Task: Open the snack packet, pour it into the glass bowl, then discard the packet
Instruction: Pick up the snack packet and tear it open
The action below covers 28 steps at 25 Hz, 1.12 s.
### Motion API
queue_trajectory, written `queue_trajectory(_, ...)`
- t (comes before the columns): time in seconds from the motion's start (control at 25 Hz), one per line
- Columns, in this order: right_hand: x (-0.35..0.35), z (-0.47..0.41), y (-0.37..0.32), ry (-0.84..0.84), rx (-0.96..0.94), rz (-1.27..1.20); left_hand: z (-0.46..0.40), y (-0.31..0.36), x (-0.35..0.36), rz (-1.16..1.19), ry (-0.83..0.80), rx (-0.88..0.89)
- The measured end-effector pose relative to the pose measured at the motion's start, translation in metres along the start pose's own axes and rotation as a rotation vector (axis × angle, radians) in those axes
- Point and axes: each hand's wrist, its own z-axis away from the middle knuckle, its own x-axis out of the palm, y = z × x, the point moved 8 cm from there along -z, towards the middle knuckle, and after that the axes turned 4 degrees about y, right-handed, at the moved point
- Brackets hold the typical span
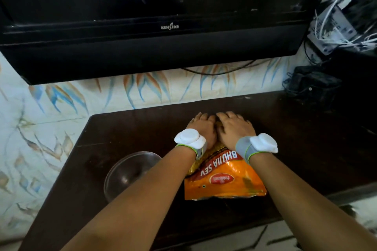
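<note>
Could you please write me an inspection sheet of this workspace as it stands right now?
Surface: dark wooden table, bare apart from the job's things.
Job's things: orange snack packet lying flat, print upside down to the camera; whether it is opened is hidden by the hands. Glass bowl to its left, looks empty, partly behind the left forearm.
Clutter: nothing seen on the table.
Grippers: left hand and right hand side by side on the packet's far end; the grip itself is hidden. Each wrist wears a band with a white device.
Cables: white wires tangled at upper right; a dark lead under the television.
Surroundings: black television behind the table; leaf-patterned wall.
</note>
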Motion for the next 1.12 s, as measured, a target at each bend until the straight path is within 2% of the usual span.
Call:
queue_trajectory(0.12,-0.001,0.012,-0.003,0.03,-0.025,-0.018,0.016,0.008,-0.006,-0.029,0.028,0.015)
queue_trajectory(0.44,0.008,0.09,-0.006,0.068,-0.035,-0.061,0.11,0.037,-0.007,-0.035,-0.068,0.081)
queue_trajectory(0.76,0.046,0.132,0.002,-0.066,-0.019,-0.072,0.175,0.05,0.019,-0.004,-0.144,0.149)
queue_trajectory(0.84,0.052,0.134,0.004,-0.064,-0.017,-0.089,0.174,0.048,0.018,-0.08,-0.146,0.172)
queue_trajectory(0.88,0.054,0.133,0.005,-0.068,-0.015,-0.091,0.172,0.051,0.012,-0.131,-0.081,0.214)
queue_trajectory(0.92,0.054,0.133,0.006,-0.073,-0.008,-0.09,0.175,0.054,0.013,-0.161,-0.155,0.222)
queue_trajectory(1.0,0.055,0.132,0.006,-0.092,-0.003,-0.089,0.173,0.055,0.012,-0.324,-0.16,0.23)
queue_trajectory(1.12,0.053,0.131,0.005,-0.116,0.015,-0.15,0.17,0.07,0.011,-0.335,-0.129,0.334)
